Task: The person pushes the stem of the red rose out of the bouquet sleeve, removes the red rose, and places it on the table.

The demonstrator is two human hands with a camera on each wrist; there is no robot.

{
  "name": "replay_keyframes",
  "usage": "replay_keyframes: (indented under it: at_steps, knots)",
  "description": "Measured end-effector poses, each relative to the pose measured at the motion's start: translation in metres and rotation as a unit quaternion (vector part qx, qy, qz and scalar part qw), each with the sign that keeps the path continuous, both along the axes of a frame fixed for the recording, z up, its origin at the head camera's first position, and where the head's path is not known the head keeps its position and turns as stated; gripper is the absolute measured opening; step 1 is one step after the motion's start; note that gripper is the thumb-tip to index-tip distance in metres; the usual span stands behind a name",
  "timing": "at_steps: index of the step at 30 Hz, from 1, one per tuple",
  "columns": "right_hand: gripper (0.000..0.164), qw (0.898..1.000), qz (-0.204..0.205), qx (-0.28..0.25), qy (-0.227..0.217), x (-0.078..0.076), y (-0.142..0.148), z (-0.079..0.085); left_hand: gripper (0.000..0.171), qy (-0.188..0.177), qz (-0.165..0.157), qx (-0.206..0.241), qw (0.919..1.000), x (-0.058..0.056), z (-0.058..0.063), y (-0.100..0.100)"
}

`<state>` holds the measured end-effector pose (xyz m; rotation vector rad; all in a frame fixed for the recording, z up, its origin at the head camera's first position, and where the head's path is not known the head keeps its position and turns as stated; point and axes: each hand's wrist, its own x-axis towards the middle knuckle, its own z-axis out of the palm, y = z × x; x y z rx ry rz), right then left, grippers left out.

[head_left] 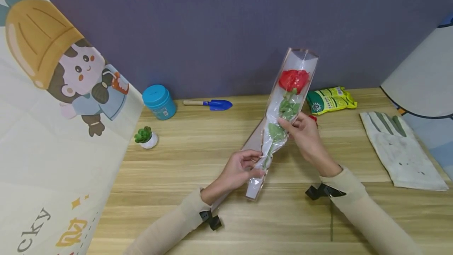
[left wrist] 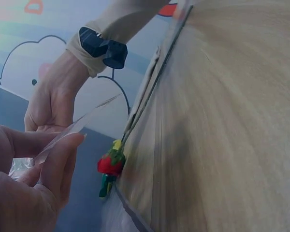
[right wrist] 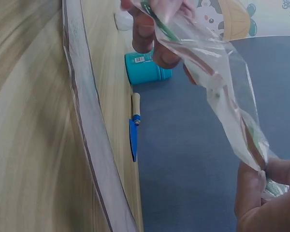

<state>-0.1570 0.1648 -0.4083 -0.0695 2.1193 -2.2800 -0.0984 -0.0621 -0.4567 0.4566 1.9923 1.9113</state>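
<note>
A red rose (head_left: 294, 80) with green leaves stands inside a clear, white-backed flower sleeve (head_left: 255, 188), tilted with the bloom toward the back wall. My left hand (head_left: 237, 170) pinches the narrow lower part of this sleeve; in the left wrist view its fingertips (left wrist: 72, 140) hold a fold of the film. Higher up, below the bloom, my right hand (head_left: 306, 139) grips the sleeve's edge between thumb and fingers, and the right wrist view shows the film (right wrist: 217, 87) gathered and creased between both hands. Under them a second flat sleeve (head_left: 254, 139) lies on the table.
Another red rose (left wrist: 111, 163) lies behind my right arm, its stem (head_left: 332, 223) showing below the sleeve cuff. At the back are a blue jar (head_left: 159, 102), a small trowel (head_left: 219, 105) and a green-yellow packet (head_left: 332, 100). A potted succulent (head_left: 146, 137) stands left, gloves (head_left: 403, 152) lie right.
</note>
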Motion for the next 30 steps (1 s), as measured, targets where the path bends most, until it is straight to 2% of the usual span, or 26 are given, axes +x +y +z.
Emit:
replay_keyframes:
  at_steps: [6, 13, 17, 21, 30]
  knots:
    - [0.033, 1.0, 0.001, 0.007, -0.001, 0.002, -0.004, -0.004, 0.052, -0.009, 0.003, 0.002, 1.0, -0.003, 0.002, -0.001]
    - [0.051, 0.998, 0.005, 0.068, 0.004, 0.006, -0.007, -0.006, 0.055, -0.033, 0.01, 0.006, 0.9994, -0.007, 0.003, -0.002]
    - [0.053, 0.997, 0.009, 0.074, 0.001, 0.008, -0.008, -0.007, 0.056, -0.031, 0.012, 0.005, 0.9994, -0.008, 0.006, -0.003]
    - [0.05, 0.998, 0.011, 0.058, 0.006, 0.007, -0.007, -0.008, 0.055, -0.021, 0.006, -0.003, 0.9998, -0.011, 0.009, -0.004]
    - [0.029, 0.999, 0.013, -0.037, 0.012, 0.004, -0.003, -0.01, 0.054, -0.003, -0.017, -0.024, 0.9996, -0.012, 0.008, -0.003]
